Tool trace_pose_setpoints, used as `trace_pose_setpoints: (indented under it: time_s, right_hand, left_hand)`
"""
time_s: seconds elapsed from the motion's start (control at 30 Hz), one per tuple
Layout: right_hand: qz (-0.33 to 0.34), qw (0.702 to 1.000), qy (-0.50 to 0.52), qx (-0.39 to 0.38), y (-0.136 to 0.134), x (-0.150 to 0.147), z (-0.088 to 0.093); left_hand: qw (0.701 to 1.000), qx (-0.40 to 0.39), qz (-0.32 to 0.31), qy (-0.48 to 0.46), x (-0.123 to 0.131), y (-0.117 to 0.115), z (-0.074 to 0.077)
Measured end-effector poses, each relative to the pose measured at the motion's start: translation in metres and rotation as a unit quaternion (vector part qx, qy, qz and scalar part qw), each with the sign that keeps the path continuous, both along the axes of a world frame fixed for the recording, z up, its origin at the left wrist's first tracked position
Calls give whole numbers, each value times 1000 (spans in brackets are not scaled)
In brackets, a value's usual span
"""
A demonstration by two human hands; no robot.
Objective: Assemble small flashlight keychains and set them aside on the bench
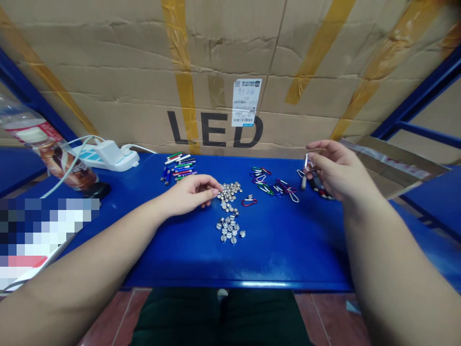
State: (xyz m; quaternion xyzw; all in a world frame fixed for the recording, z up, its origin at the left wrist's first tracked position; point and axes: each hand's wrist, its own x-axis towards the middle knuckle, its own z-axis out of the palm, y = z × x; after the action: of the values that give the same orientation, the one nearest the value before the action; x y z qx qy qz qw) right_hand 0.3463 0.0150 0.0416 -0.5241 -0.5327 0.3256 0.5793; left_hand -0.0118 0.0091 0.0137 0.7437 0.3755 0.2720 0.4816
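Over the desk (284, 254), the right hand (336, 168) pinches a shiny clip (306, 161), partly hidden, and the left hand (189, 194) curls by silver bits (227, 192), but I cannot tell if it grips any.

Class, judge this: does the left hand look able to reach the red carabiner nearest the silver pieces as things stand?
Probably yes: that red carabiner looks uncovered, and only low-lying silver pieces sit between it and the left hand.
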Motion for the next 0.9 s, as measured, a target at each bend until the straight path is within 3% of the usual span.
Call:
trace_pose_setpoints:
  time_s: [0.07, 0.23, 0.33, 0.57, 0.67, 0.8, 0.9]
  right_hand:
    - [-24, 999, -26, -25, 4, 13, -2]
    - [-58, 975, -81, -200, 14, 38, -15]
    - [-64, 961, -151, -222, 22, 46, -24]
    - [-154, 924, -290, -194, 32, 58, -34]
    - [-193, 905, -357, -130, 36, 62, -38]
    - [-255, 879, -400, -38, 38, 63, -41]
    - [-248, 878, -408, 11, 34, 53, -40]
  left_hand:
    - [1000, 2, -3, 3, 0, 0, -1]
    - [999, 28, 0, 30, -4, 1, -1]
    - [995, 76, 15, 70, -9, 2, 0]
    - [978, 152, 40, 133, -21, 10, -1]
    - [968, 186, 70, 155, -25, 12, 2]
    - [937, 226, 161, 213, -38, 20, 7]
    - [887, 264, 266, 271, -54, 30, 9]
